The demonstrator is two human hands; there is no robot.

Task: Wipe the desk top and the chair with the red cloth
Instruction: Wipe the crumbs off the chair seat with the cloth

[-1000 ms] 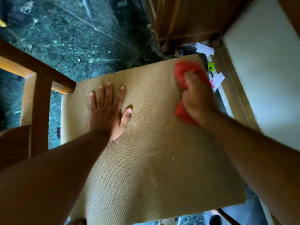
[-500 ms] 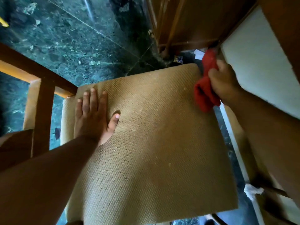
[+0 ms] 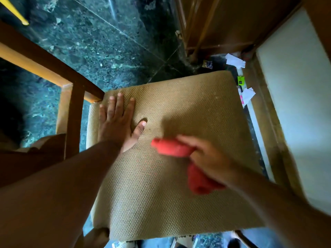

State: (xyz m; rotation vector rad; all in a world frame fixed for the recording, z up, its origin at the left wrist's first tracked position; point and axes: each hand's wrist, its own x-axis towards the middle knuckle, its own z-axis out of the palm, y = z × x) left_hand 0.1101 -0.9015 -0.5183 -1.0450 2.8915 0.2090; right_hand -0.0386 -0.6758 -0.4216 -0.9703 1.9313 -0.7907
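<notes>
The chair's woven tan seat cushion [image 3: 193, 108] fills the middle of the head view. My left hand [image 3: 118, 122] lies flat on its left part, fingers spread, holding nothing. My right hand [image 3: 209, 158] is closed around the bunched red cloth [image 3: 172, 148], which sticks out to the left of the fist and hangs below it, blurred by motion. The cloth is over the centre of the seat, just right of my left thumb; whether it touches the weave is unclear. The desk top is out of view.
The chair's wooden arm frame [image 3: 71, 108] stands at the left. Dark green marble floor [image 3: 93, 42] lies beyond. A wooden cabinet [image 3: 223, 24] rises at the top right, a white panel [image 3: 295, 104] along the right. Paper scraps [image 3: 234, 61] litter the floor between.
My right hand has swung the red cloth from the seat's far right corner back and left to the centre of the seat. My left hand stays flat on the cushion.
</notes>
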